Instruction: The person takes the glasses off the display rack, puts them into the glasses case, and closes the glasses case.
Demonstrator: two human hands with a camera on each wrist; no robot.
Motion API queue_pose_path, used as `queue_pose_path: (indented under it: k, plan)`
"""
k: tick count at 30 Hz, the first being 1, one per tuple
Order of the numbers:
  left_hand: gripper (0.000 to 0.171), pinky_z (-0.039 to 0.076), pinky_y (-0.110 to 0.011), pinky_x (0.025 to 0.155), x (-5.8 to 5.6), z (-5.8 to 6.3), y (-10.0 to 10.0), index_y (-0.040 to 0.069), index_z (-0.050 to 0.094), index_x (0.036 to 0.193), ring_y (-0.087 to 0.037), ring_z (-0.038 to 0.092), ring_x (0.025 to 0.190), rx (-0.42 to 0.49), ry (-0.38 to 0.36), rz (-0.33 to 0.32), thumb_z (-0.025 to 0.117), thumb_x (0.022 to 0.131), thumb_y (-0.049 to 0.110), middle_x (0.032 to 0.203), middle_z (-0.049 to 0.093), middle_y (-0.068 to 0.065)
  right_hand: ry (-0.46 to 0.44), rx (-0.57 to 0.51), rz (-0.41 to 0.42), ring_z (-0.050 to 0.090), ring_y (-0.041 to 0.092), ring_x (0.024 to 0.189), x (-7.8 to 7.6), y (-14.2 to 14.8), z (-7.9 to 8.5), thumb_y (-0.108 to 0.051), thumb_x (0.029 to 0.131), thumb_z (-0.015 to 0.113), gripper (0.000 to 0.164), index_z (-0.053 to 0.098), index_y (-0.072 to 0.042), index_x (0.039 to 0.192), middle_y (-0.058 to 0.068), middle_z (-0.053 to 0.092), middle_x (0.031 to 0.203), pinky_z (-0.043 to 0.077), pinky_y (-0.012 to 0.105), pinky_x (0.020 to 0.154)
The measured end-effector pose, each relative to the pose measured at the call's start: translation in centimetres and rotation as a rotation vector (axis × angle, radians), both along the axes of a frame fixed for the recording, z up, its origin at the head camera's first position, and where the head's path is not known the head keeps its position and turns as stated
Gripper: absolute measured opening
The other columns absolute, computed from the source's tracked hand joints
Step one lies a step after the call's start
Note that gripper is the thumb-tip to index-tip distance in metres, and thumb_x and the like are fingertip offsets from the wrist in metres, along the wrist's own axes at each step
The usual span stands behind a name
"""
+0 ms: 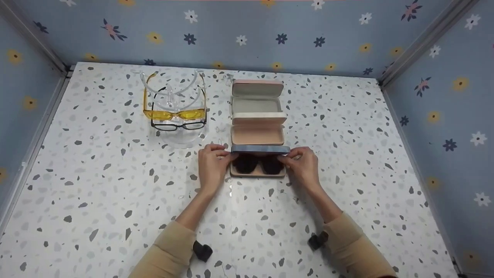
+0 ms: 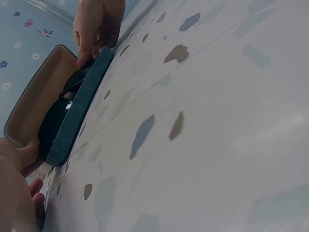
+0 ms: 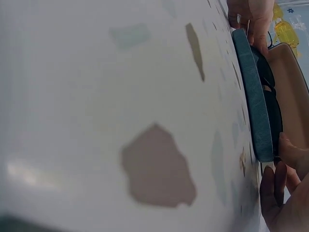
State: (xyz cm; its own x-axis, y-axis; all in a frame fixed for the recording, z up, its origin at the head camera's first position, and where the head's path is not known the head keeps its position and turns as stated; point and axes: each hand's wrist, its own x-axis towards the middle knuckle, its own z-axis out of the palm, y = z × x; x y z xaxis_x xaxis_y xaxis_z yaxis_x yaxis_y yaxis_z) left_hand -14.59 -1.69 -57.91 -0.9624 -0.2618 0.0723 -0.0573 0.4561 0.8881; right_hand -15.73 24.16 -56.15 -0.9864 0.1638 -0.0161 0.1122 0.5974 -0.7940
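With fingers partly curled, the left hand [image 1: 211, 166] and right hand [image 1: 305, 166] are pinching opposite ends of dark sunglasses [image 1: 246, 165] inside the nearest blue case [image 1: 261, 149].

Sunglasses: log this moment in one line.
sunglasses: in blue case; blue case: open; left hand: holds left end; right hand: holds right end

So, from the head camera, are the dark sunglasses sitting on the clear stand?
No, the dark sunglasses lie in the open blue-lidded case, between the left hand and the right hand.
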Motion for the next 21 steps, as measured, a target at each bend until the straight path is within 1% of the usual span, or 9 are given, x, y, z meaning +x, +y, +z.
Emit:
queue_pose_path:
  k: [3, 6, 9, 12, 14, 16, 19, 21]
  plan:
    - [0.016, 0.042, -0.042, 0.097, 0.0, 0.0, -0.1, 0.004, 0.083, 0.083, -0.032, 0.060, 0.103, -0.005, 0.009, -0.002, 0.088, 0.078, 0.018, 0.106, 0.073, -0.013, -0.021, -0.003, -0.013, 0.061, 0.014, 0.079, 0.0, -0.1, 0.0, -0.018, 0.078, 0.090, 0.023, 0.071, -0.007, 0.074, 0.007, 0.067, 0.096, 0.047, 0.020, 0.061]
    - [0.016, 0.043, -0.042, 0.096, 0.0, 0.1, -0.2, 0.003, 0.083, 0.082, -0.033, 0.060, 0.102, -0.007, 0.008, 0.003, 0.088, 0.077, 0.017, 0.104, 0.072, -0.014, -0.038, -0.002, -0.008, 0.060, 0.015, 0.085, -0.1, -0.1, -0.1, -0.018, 0.079, 0.090, 0.023, 0.070, -0.007, 0.075, 0.007, 0.065, 0.098, 0.048, 0.020, 0.064]
    - [0.017, 0.042, -0.042, 0.096, 0.1, 0.1, -0.4, 0.004, 0.082, 0.083, -0.033, 0.059, 0.103, 0.001, -0.009, 0.005, 0.089, 0.077, 0.018, 0.105, 0.071, -0.013, -0.041, -0.001, 0.008, 0.061, 0.015, 0.082, -0.2, -0.1, -0.1, -0.019, 0.080, 0.089, 0.022, 0.071, -0.007, 0.075, 0.006, 0.065, 0.095, 0.047, 0.020, 0.063]
    - [0.021, 0.042, -0.041, 0.098, 0.2, 0.2, -0.5, 0.005, 0.081, 0.087, -0.031, 0.057, 0.106, 0.038, -0.047, -0.011, 0.090, 0.076, 0.021, 0.110, 0.068, -0.012, -0.043, 0.003, 0.027, 0.060, 0.013, 0.073, -0.2, 0.2, 0.0, -0.020, 0.081, 0.088, 0.020, 0.074, -0.008, 0.076, 0.006, 0.069, 0.088, 0.045, 0.019, 0.058]
    - [0.029, 0.042, -0.041, 0.099, 0.3, 0.4, -0.7, 0.005, 0.080, 0.094, -0.030, 0.056, 0.108, 0.081, -0.080, -0.034, 0.091, 0.075, 0.023, 0.114, 0.066, -0.013, -0.059, -0.006, 0.032, 0.061, 0.012, 0.067, -0.2, 0.5, 0.2, -0.022, 0.081, 0.089, 0.020, 0.075, -0.007, 0.080, 0.008, 0.072, 0.087, 0.046, 0.019, 0.056]
    - [0.040, 0.043, -0.040, 0.100, 0.3, 0.6, -1.0, 0.006, 0.077, 0.106, -0.029, 0.054, 0.111, 0.115, -0.118, -0.067, 0.092, 0.075, 0.027, 0.118, 0.062, -0.014, -0.101, -0.029, 0.028, 0.063, 0.012, 0.064, -0.2, 0.8, 0.6, -0.025, 0.081, 0.089, 0.024, 0.075, -0.006, 0.088, 0.010, 0.073, 0.093, 0.049, 0.020, 0.055]
    - [0.059, 0.046, -0.042, 0.100, 0.3, 0.9, -1.5, 0.006, 0.069, 0.126, -0.030, 0.054, 0.115, 0.140, -0.169, -0.131, 0.091, 0.078, 0.033, 0.127, 0.057, -0.015, -0.187, -0.090, 0.020, 0.068, 0.014, 0.065, -0.2, 1.3, 1.3, -0.031, 0.082, 0.088, 0.038, 0.072, -0.006, 0.106, 0.012, 0.071, 0.106, 0.055, 0.023, 0.060]
    - [0.065, 0.046, -0.043, 0.102, 0.2, 1.2, -1.8, 0.007, 0.064, 0.135, -0.030, 0.054, 0.118, 0.137, -0.200, -0.173, 0.087, 0.082, 0.038, 0.133, 0.055, -0.016, -0.241, -0.128, 0.024, 0.070, 0.016, 0.070, -0.3, 1.5, 1.8, -0.035, 0.086, 0.085, 0.045, 0.069, -0.007, 0.118, 0.013, 0.068, 0.110, 0.057, 0.025, 0.064]
